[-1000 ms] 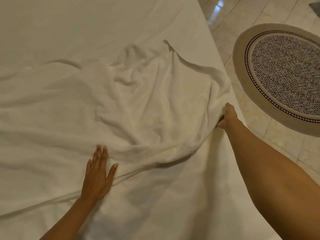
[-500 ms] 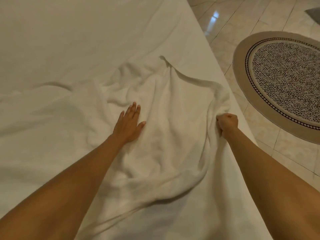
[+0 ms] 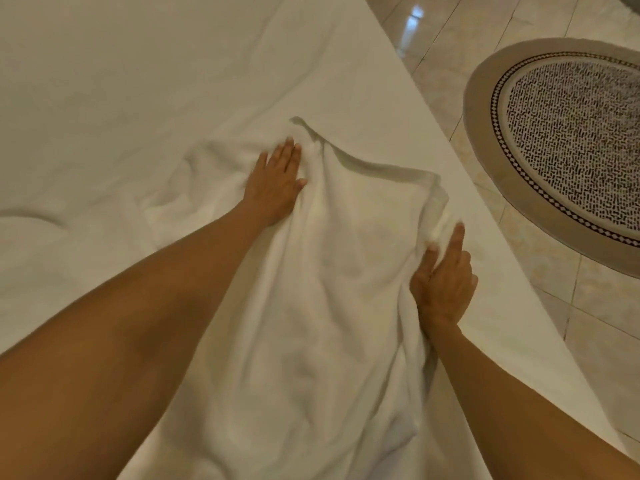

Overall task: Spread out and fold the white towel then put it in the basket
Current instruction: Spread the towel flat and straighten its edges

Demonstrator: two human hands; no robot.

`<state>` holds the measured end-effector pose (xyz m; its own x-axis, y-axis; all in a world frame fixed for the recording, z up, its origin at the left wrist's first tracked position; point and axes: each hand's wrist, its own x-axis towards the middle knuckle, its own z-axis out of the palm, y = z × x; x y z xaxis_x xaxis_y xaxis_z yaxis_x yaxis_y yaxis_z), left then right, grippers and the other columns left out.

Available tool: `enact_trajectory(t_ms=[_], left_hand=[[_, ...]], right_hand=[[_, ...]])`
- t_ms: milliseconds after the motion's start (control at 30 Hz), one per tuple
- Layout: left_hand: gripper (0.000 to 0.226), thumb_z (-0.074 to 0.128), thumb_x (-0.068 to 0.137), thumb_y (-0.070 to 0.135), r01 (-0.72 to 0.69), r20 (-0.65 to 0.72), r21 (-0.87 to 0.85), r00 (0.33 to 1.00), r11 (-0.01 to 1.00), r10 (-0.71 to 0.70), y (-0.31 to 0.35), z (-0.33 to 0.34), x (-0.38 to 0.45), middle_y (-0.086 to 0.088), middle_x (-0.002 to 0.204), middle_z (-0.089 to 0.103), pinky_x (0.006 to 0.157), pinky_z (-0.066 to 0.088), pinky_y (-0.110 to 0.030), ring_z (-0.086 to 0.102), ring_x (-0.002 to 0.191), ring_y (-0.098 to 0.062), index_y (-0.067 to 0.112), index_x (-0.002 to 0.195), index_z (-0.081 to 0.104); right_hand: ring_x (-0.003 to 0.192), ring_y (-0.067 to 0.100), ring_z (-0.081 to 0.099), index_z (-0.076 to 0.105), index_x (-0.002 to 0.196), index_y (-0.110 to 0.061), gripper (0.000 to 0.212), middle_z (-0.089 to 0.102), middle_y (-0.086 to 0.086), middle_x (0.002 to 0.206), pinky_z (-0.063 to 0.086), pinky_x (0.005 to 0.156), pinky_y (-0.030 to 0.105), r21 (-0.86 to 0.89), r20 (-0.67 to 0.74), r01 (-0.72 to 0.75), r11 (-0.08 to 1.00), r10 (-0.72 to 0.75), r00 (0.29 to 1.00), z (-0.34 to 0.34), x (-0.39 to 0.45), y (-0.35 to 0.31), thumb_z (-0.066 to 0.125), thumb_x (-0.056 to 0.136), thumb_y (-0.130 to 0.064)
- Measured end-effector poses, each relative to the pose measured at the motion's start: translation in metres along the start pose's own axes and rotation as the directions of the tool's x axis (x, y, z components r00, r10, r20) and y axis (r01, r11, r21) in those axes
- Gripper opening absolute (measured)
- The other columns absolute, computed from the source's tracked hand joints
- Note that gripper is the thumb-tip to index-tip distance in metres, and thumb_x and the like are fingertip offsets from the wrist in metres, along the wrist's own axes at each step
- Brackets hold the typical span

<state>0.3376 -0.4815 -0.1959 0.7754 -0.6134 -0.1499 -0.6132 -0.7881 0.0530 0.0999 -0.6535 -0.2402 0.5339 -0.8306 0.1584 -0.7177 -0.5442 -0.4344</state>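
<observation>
- The white towel (image 3: 322,289) lay rumpled on the white bed sheet (image 3: 138,98), running from the bottom of the view up toward the far middle; its near end was cut off by the frame's lower border.
- Both bare forearms entered from the bottom corners, one on each side of the towel, and hid the sheet beneath them.
- On the towel's right border, the right hand (image 3: 443,282) gripped a bunched fold of the cloth, thumb and forefinger stretched up along it and the other fingers curled under; how much cloth lay inside the grip could not be told.
- Right of the towel only a narrow strip of sheet remained before the bed's edge, which ran diagonally from the lower right to the top middle.
- Beyond that edge lay the tiled floor (image 3: 450,64), and on it an oval rug (image 3: 571,140) with a tan border and black-and-white speckled centre, cut off on the right.
- Farther up the towel, the left hand (image 3: 277,181) lay flat and spread wide, palm down, pressing the cloth near its far corner.
- That far corner stood slightly raised, casting a dark shadow along the towel's far hem.
- Left of and beyond the towel, the sheet stretched broad and open, with soft creases; white on white made the towel's left border hard to trace.
</observation>
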Motion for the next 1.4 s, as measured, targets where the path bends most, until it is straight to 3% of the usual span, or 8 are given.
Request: enact_trajectory(t_ms=[267,433,767,933,1033,1167,1267,1400], left_hand=[[0.054,0.027,0.102,0.016,0.019,-0.044,-0.069,0.999,0.997,-0.022,0.002,-0.017,0.083,-0.010,0.161,0.005,0.119,0.013,-0.047,0.009,0.149,-0.025,0.011,0.152,0.009],[0.028,0.041,0.093,0.009,0.005,-0.060,-0.052,0.998,0.999,-0.008,0.003,-0.020,0.100,-0.020,0.123,0.055,0.091,0.042,-0.046,0.052,0.112,-0.036,0.001,0.118,0.050],[0.027,0.056,0.087,0.004,0.070,-0.161,0.097,0.985,0.993,-0.054,0.008,-0.042,0.059,-0.020,0.120,0.052,0.094,0.038,-0.042,0.050,0.111,-0.036,0.000,0.113,0.054],[0.029,0.071,0.083,0.021,0.094,-0.168,-0.147,0.979,0.985,-0.118,0.012,-0.092,0.010,-0.015,0.115,0.061,0.089,0.044,-0.040,0.057,0.109,-0.034,0.007,0.107,0.062],[0.022,0.064,0.087,0.011,0.121,-0.239,-0.186,0.957,0.975,-0.165,0.015,-0.124,-0.013,-0.016,0.116,0.058,0.080,0.045,-0.038,0.058,0.104,-0.035,0.005,0.107,0.059],[0.020,0.047,0.088,-0.012,0.052,-0.285,0.099,0.958,0.994,-0.022,0.008,-0.162,-0.045,-0.023,0.117,0.049,0.071,0.043,-0.040,0.057,0.083,-0.038,-0.002,0.103,0.056],[0.022,0.045,0.090,-0.011,0.088,-0.270,0.191,0.962,0.978,-0.034,-0.012,-0.175,-0.076,-0.025,0.120,0.049,0.078,0.048,-0.044,0.060,0.091,-0.040,-0.005,0.107,0.056],[0.042,0.051,0.086,0.000,0.347,-0.056,-0.263,0.926,0.900,-0.373,-0.056,-0.160,-0.120,-0.019,0.123,0.058,0.089,0.050,-0.041,0.059,0.111,-0.038,0.012,0.126,0.054]], right_hand=[[0.076,0.031,0.051,0.030,0.147,-0.015,0.061,0.058,0.016,0.096,0.031,0.072,0.034,0.026,-0.099,0.001,1.000,0.002,0.995,0.014,0.003,0.003,0.012,0.095,-0.038],[0.083,0.033,0.054,0.042,0.140,-0.011,0.057,0.061,0.016,0.100,0.037,0.075,0.038,0.019,-0.110,-0.029,0.999,0.031,0.993,0.016,0.006,0.002,0.018,0.094,-0.033],[0.102,0.034,0.058,0.043,0.131,-0.010,0.049,0.063,0.014,0.118,0.040,0.090,0.038,0.206,0.028,-0.161,0.965,0.158,0.987,-0.004,0.012,-0.007,0.045,0.088,-0.034],[0.094,0.031,0.064,0.062,0.112,-0.003,0.039,0.067,0.009,0.102,0.052,0.078,0.035,0.431,0.400,-0.612,0.664,0.467,0.789,-0.060,0.043,-0.021,0.063,0.076,-0.017],[0.073,0.024,0.061,0.065,0.105,0.000,0.036,0.067,0.012,0.098,0.055,0.070,0.033,0.445,0.470,-0.702,0.556,0.522,0.712,-0.100,0.050,-0.023,0.071,0.070,-0.004],[0.064,0.026,0.052,0.064,0.081,-0.001,0.011,0.057,0.009,0.069,0.040,0.057,0.027,0.339,0.272,-0.393,0.854,0.311,0.911,-0.151,0.028,-0.025,0.063,0.070,-0.005],[0.074,0.027,0.054,0.060,0.083,-0.008,0.016,0.059,0.011,0.085,0.039,0.064,0.029,0.307,0.124,-0.125,0.943,0.091,0.988,-0.180,-0.014,-0.039,0.069,0.072,-0.016],[0.081,0.036,0.058,0.056,0.086,-0.009,0.023,0.061,0.015,0.086,0.034,0.064,0.030,0.296,0.105,0.162,0.941,-0.201,0.974,-0.192,-0.100,-0.066,0.073,0.070,-0.005]])
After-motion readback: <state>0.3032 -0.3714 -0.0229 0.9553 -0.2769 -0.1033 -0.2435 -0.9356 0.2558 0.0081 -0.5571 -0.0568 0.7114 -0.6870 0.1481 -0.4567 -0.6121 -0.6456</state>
